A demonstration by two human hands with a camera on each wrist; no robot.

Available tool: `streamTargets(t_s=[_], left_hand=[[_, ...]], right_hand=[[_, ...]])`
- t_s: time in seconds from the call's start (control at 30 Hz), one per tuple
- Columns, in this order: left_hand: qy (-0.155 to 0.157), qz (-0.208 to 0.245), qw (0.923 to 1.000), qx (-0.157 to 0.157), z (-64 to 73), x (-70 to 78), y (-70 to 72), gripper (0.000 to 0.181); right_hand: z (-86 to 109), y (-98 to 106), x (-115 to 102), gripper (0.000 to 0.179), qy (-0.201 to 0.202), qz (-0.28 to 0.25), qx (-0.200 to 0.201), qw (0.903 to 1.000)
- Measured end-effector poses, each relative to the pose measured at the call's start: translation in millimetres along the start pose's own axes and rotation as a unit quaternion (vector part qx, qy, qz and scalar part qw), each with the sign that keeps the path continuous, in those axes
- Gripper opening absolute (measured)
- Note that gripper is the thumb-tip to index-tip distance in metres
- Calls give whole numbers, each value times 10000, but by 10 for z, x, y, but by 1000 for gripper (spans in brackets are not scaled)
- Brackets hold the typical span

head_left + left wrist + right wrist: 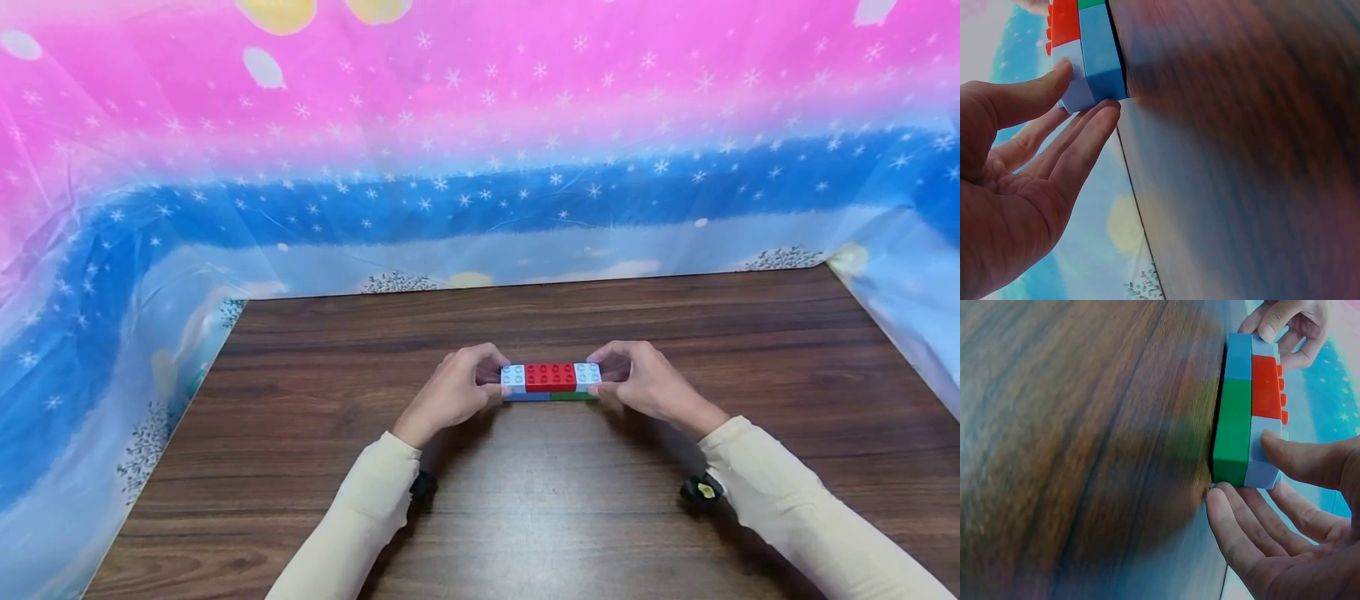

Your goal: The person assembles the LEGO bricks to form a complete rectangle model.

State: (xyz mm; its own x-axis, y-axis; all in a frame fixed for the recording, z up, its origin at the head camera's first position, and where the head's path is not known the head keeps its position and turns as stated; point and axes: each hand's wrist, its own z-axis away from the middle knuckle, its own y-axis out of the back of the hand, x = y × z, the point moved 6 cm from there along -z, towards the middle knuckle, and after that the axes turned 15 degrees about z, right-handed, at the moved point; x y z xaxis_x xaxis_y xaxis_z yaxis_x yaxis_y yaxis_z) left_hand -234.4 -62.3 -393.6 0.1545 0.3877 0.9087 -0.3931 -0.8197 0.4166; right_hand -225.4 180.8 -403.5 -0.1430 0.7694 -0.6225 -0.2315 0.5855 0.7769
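A two-layer bar of toy building bricks sits on the table. Its top layer has a red brick [551, 377] in the middle, with a pale blue brick [513, 378] at the left end and another pale blue brick [1264, 450] at the right end. Below lie a blue brick [1102, 56] and a green brick [1232, 431], end to end. My left hand [453, 387] pinches the left pale blue brick, thumb on its near side and fingertips at the bar's end. At the opposite end, my right hand [656, 382] grips the other pale blue brick the same way.
The brown wood-grain table [495, 517] spreads out around the bar. A pink and blue snowflake-patterned cloth [480, 183] hangs along the table's back and sides. A small dark device [702, 490] sits at the right wrist, below the cream sleeve [780, 483].
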Motion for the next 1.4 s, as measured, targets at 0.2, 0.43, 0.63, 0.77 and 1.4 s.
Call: streamTargets(t_s=[0.2,0.43,0.63,0.77,1.4], left_hand=[[132,174,9997,80,-8,-14,26,23],[299,263,9990,219,-23,-50,39,24],[401,324,9984,249,-39,-67,40,29],[461,471,9976,206,-61,-80,35,34],[856,392,9947,421,-154,-92,11,42]], right_hand=[[-16,12,13,36,-160,-252,117,9995],[-43,-6,80,48,-669,-759,172,9947],[-66,-33,128,47,-966,-1146,132,9886],[-91,-45,135,46,-936,-1498,126,9842],[-133,-71,193,49,-1151,-1705,103,9786]])
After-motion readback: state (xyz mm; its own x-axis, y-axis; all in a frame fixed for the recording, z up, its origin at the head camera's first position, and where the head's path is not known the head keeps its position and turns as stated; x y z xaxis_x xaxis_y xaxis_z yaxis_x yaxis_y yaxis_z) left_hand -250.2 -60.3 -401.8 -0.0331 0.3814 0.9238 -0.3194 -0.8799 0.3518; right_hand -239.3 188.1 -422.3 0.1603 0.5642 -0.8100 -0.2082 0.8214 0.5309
